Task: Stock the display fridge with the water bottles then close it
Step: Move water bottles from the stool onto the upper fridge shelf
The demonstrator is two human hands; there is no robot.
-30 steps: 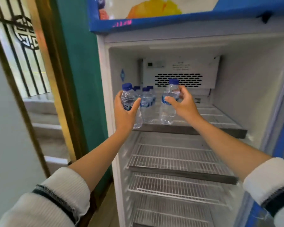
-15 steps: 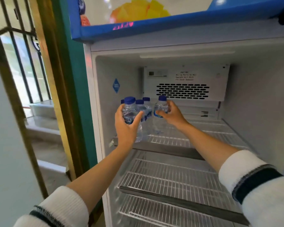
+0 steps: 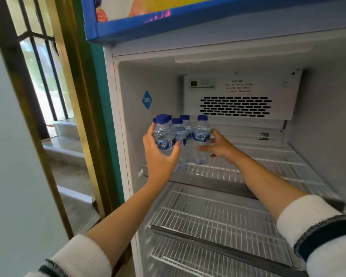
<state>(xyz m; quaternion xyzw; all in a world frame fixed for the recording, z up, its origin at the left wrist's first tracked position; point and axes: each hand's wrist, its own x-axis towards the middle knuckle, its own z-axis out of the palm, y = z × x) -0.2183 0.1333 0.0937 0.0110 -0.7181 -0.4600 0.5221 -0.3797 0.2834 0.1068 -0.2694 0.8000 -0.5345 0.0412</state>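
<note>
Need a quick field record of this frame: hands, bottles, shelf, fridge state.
left hand: grips the front-left bottle, at the top shelf's left front
right hand: fingers loosely round the right bottle; firm grip or letting go, cannot tell
right bottle: upright on the top shelf
other bottles: clustered upright at the shelf's left rear, blue caps
lower shelves: wire, no bottles visible
fridge: open, door out of view
task status: stocking under way, closing not yet done
</note>
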